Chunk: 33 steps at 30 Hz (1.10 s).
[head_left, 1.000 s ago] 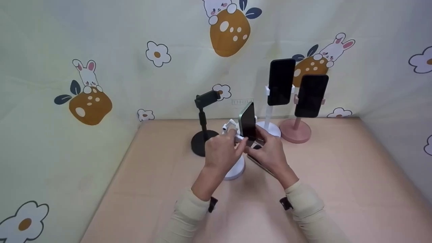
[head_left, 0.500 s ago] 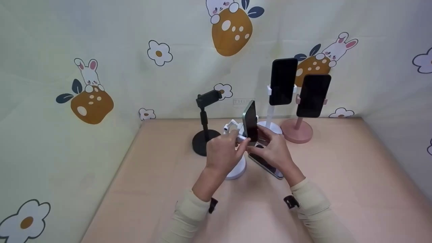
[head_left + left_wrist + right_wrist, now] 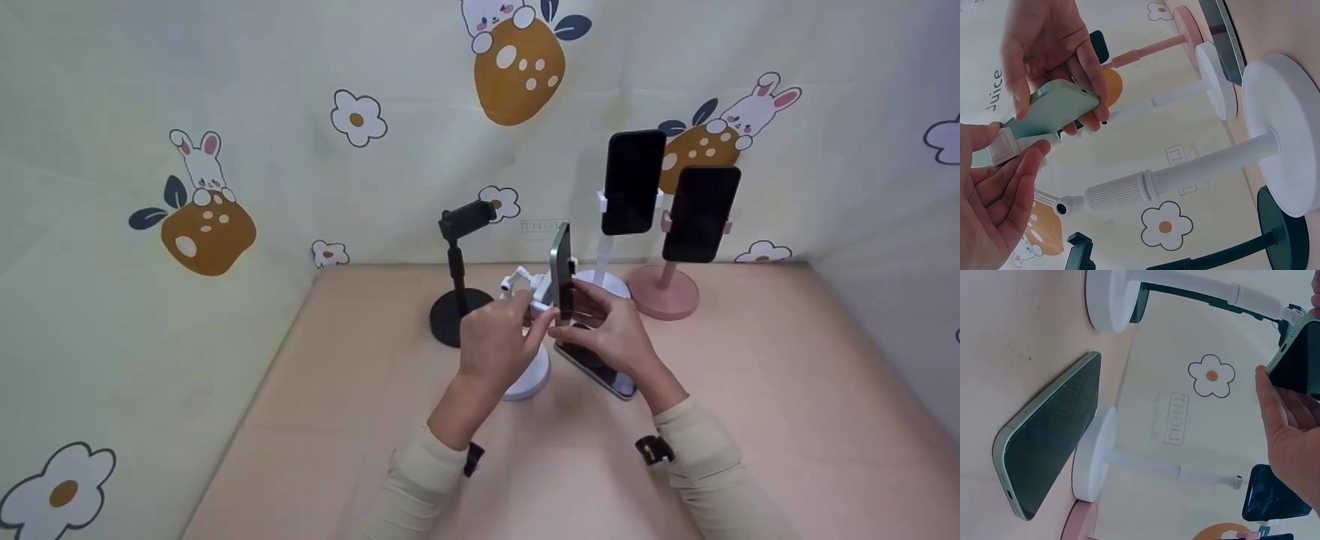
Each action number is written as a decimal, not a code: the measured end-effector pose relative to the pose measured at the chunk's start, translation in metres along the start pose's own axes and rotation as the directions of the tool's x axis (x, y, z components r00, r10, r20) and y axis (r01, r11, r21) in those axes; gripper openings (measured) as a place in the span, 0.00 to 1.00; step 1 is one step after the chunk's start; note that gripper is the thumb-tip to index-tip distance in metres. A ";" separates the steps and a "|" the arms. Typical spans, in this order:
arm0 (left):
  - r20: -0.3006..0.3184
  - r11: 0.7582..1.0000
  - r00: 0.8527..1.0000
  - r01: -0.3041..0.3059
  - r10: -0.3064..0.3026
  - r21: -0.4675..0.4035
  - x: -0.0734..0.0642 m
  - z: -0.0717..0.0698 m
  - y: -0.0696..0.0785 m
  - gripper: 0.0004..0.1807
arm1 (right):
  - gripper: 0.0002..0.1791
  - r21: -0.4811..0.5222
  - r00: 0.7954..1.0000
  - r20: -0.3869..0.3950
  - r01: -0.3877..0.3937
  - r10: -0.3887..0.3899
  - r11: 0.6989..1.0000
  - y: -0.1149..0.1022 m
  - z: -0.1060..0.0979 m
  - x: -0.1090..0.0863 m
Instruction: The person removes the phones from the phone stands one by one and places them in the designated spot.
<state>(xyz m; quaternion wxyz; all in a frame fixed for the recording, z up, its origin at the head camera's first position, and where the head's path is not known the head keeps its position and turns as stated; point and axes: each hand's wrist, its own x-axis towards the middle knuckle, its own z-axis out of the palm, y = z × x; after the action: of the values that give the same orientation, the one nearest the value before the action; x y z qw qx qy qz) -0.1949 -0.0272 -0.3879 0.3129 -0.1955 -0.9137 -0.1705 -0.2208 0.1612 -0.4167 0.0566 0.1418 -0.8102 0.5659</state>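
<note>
A pale green phone [image 3: 1064, 109] stands nearly edge-on to the head view, its dark screen turned to the right. My right hand [image 3: 619, 330] grips it by the edges, between thumb and fingers. At its back is the white clamp [image 3: 1008, 147] of a phone stand [image 3: 1213, 163], whose round base [image 3: 529, 379] rests on the table. My left hand [image 3: 495, 341] holds that clamp, the thumb and fingers curled about its ends. In the left wrist view the clamp lies against the phone's back; how firmly it grips the phone is hidden.
Flat on the table below my right hand lies another phone [image 3: 1053, 433]. A black phone stand [image 3: 446, 315] is behind to the left. At the back right, a white stand and a pink stand [image 3: 664, 292] each bear a phone [image 3: 634, 184]. A patterned cloth hangs behind.
The held phone has turned more edge-on and shifted slightly right with my right hand. More of the phone lying on the table shows now. My left hand has stayed on the clamp.
</note>
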 end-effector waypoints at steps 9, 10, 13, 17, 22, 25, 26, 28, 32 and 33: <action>-0.024 1.000 1.000 0.008 -0.008 -0.005 -0.002 0.003 0.000 0.18 | 0.40 0.009 0.999 0.034 -0.022 0.022 1.000 0.003 -0.005 -0.002; -0.025 1.000 1.000 0.008 -0.008 -0.002 -0.002 0.003 0.000 0.19 | 0.40 0.008 0.999 0.037 -0.025 0.025 1.000 0.003 -0.006 -0.003; -0.022 1.000 1.000 0.010 -0.010 0.003 -0.001 0.003 0.000 0.19 | 0.41 0.013 0.999 0.039 -0.026 0.025 1.000 0.004 -0.007 -0.002; -0.011 1.000 1.000 0.023 -0.024 -0.015 -0.001 0.002 0.000 0.18 | 0.41 0.016 0.998 0.059 -0.017 0.016 1.000 0.005 -0.007 -0.001; -0.008 0.999 0.999 0.036 -0.036 -0.028 -0.001 0.003 -0.001 0.17 | 0.41 0.009 0.997 0.077 -0.013 0.012 1.000 0.006 -0.007 -0.003; -0.009 0.999 0.999 0.036 -0.036 -0.029 -0.001 0.004 -0.001 0.17 | 0.42 0.015 0.997 0.082 -0.001 -0.001 1.000 0.006 -0.008 -0.004; -0.009 0.999 0.999 0.035 -0.035 -0.029 0.000 0.004 0.000 0.17 | 0.42 0.021 0.997 0.082 -0.001 -0.001 1.000 0.005 -0.008 -0.004; -0.009 0.999 0.999 0.036 -0.036 -0.030 0.000 0.004 0.000 0.17 | 0.42 0.027 0.997 0.082 -0.002 0.000 1.000 0.005 -0.008 -0.005; -0.010 0.999 0.999 0.038 -0.038 -0.025 0.000 0.004 0.000 0.17 | 0.42 0.026 0.996 0.091 -0.007 0.004 1.000 0.005 -0.008 -0.005; -0.011 0.999 0.999 0.039 -0.039 -0.022 0.000 0.004 0.001 0.17 | 0.42 0.025 0.996 0.091 -0.007 0.005 1.000 0.005 -0.008 -0.005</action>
<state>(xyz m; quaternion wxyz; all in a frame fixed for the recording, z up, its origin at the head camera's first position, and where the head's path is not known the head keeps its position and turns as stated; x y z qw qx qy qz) -0.1963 -0.0251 -0.3906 0.3125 -0.1803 -0.9136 -0.1877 -0.2178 0.1713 -0.4195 0.0162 0.1657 -0.8053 0.5690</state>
